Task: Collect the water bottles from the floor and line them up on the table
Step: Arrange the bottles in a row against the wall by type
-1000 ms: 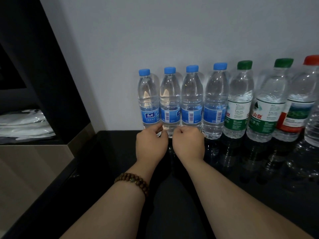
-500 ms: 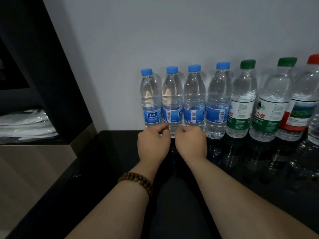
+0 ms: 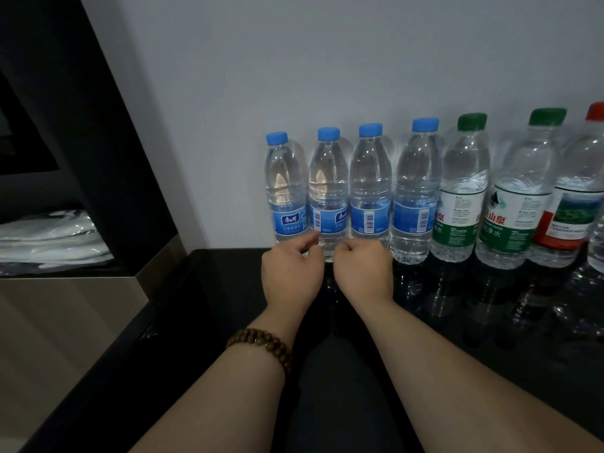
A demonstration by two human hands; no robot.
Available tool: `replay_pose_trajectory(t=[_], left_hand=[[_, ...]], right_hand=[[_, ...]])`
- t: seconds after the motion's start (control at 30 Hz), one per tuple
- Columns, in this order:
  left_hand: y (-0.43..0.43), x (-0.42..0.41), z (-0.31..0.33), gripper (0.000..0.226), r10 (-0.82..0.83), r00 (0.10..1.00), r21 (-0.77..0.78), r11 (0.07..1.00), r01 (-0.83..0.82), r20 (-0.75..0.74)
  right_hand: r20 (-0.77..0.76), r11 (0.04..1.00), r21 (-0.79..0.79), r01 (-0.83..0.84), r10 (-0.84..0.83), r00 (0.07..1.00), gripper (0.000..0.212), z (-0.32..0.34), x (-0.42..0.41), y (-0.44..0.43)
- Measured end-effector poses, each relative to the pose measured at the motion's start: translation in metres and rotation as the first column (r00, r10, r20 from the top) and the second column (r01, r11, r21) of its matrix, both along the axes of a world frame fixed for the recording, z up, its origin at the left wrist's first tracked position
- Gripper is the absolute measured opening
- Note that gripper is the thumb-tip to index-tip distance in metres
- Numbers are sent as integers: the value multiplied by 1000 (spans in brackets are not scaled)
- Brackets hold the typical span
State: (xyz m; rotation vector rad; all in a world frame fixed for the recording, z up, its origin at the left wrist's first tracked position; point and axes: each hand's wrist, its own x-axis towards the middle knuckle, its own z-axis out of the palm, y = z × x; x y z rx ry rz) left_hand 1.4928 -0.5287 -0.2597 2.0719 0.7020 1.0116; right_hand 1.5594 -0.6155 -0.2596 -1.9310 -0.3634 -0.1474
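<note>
A row of upright water bottles stands against the white wall on the black glossy table (image 3: 228, 289). From the left come several blue-capped bottles: the first (image 3: 285, 191), the second (image 3: 327, 194), the third (image 3: 370, 191) and another (image 3: 416, 194). Two green-capped bottles (image 3: 462, 191) (image 3: 519, 197) and a red-capped bottle (image 3: 575, 204) follow. My left hand (image 3: 291, 273) and my right hand (image 3: 364, 273) are curled into loose fists on either side of the second bottle's base. Their thumbs touch it. A bead bracelet (image 3: 261, 346) circles my left wrist.
A dark cabinet (image 3: 81, 125) rises at the left, with white folded plastic (image 3: 49, 237) on its shelf. Another clear bottle (image 3: 596, 243) shows at the right edge. The table's left edge (image 3: 108, 361) drops off beside a beige panel.
Both hands stay at the base of the second blue-capped bottle. Only the view has drifted slightly.
</note>
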Motion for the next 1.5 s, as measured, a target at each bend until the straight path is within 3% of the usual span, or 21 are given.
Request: replay_pose_trajectory(t=[0.23,0.37,0.6,0.87,1.03,1.13,1.3,1.5], left_hand=[[2,1,0,41,-20,1000,-86,996,21,7],[1,0,1,40,29,1000,-31,999,-29,-8],[0,0,1,39,17,999,-44,999,-16,28],[2,2,0,41,59,998,-36,998,-58,14],[-2,1,1,32,80,995,1,997,-81,64],[-1,1,1,32,72,996,-10,997,-71,49],[1,2,-1,40,83,997,-19,996,-83,6],[-2,1,2,30,143,987,11,989,-144,67]], right_hand=[[-22,999,53,2,0,1000,44,0,-1,-1],[-11,998,40,42,-41,999,40,0,-1,0],[-6,998,-64,6,-7,1000,32,-1,-1,2],[-34,999,42,25,-24,999,41,1,-2,0],[-48,1000,-2,2,-3,999,26,2,-3,1],[-36,998,-64,-25,22,999,30,1,-3,1],[-61,1000,8,-23,24,998,41,4,-5,-1],[-67,1000,-25,-2,0,998,25,4,-3,1]])
